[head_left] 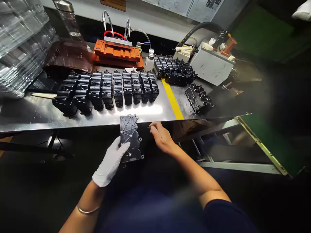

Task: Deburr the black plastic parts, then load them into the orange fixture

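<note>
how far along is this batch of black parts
Possibly done: the cluster beyond the yellow strip. In hand: one black part in the gloved left hand. Possibly left: the row left of the strip; which group is finished can't be told.

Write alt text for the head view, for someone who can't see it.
A white-gloved left hand holds a black part at a metal bench's edge; the bare right hand is curled beside it. On the bench, a row of black housings stands left of a yellow stripe, before an orange fixture.
</note>
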`<state>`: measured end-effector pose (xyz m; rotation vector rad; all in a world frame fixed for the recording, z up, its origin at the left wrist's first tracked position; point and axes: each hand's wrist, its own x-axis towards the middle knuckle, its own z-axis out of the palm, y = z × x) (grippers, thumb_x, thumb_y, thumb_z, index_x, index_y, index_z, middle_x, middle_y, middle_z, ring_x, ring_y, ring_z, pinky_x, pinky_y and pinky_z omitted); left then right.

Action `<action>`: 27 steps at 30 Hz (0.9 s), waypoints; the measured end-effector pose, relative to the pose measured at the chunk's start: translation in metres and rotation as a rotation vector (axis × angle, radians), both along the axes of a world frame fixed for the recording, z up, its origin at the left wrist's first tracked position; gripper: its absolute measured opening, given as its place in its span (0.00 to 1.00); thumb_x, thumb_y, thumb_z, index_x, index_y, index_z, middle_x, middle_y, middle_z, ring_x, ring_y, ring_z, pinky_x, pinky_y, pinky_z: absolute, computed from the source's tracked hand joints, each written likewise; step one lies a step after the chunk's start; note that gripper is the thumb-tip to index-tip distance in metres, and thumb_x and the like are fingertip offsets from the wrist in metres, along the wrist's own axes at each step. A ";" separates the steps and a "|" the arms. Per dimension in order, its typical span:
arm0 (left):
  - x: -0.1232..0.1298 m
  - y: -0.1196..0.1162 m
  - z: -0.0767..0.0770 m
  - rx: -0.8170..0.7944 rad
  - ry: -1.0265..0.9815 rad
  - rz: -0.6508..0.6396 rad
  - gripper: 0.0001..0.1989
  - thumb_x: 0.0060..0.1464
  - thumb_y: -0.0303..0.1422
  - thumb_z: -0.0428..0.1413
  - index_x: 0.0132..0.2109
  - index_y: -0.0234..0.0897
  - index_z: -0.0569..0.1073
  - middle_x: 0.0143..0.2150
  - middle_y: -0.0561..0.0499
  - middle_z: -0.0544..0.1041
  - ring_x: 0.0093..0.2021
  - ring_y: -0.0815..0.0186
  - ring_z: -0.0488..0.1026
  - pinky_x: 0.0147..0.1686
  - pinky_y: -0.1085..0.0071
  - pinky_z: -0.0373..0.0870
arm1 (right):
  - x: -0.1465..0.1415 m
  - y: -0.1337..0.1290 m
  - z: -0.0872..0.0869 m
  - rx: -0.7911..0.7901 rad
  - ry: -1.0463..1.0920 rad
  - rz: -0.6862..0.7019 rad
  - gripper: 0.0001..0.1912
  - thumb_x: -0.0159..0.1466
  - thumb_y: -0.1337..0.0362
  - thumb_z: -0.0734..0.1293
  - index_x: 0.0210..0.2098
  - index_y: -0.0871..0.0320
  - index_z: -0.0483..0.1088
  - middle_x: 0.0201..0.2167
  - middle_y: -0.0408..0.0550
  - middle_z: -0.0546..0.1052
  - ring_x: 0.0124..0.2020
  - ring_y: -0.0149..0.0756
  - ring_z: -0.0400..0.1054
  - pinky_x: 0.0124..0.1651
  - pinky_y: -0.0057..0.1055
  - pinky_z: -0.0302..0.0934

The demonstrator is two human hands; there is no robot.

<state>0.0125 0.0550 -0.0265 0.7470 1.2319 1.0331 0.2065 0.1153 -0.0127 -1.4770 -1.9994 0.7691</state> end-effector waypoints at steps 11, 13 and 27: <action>-0.017 -0.008 0.006 -0.067 0.072 -0.067 0.23 0.49 0.45 0.60 0.47 0.33 0.74 0.40 0.47 0.79 0.41 0.56 0.74 0.42 0.63 0.71 | -0.027 0.060 -0.009 0.425 -0.304 0.181 0.10 0.66 0.61 0.61 0.29 0.57 0.66 0.28 0.47 0.73 0.30 0.34 0.65 0.33 0.28 0.56; -0.018 -0.008 0.006 -0.083 0.054 -0.069 0.23 0.49 0.44 0.59 0.47 0.34 0.74 0.40 0.47 0.79 0.41 0.57 0.74 0.41 0.63 0.71 | -0.025 0.060 -0.007 0.465 -0.322 0.201 0.11 0.66 0.61 0.61 0.29 0.57 0.66 0.28 0.46 0.73 0.29 0.33 0.65 0.31 0.28 0.55; -0.018 -0.008 0.006 -0.109 0.052 -0.055 0.20 0.47 0.44 0.61 0.43 0.35 0.76 0.37 0.49 0.79 0.37 0.60 0.74 0.37 0.67 0.72 | -0.018 0.068 -0.001 0.515 -0.366 0.217 0.12 0.65 0.61 0.63 0.27 0.58 0.69 0.26 0.45 0.74 0.26 0.31 0.65 0.28 0.27 0.51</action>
